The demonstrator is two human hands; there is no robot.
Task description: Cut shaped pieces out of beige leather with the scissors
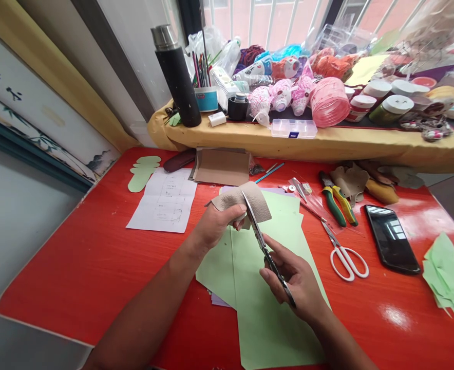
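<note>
My left hand (216, 224) is closed on a beige piece of leather-like material (258, 201) and holds it up over the red table (96, 257). My right hand (293, 280) grips dark metal scissors (263, 246); their blades point up and away into the beige piece. Both hands hover above light green paper sheets (265, 308) that lie on the table.
White-handled scissors (344, 257), green and yellow pliers (337, 203), a black phone (391, 236), green paper scraps (448, 277), a printed white sheet (165, 203) and a brown card stack (221, 165) lie around. The cluttered sill holds a black flask (176, 77), jars and yarn.
</note>
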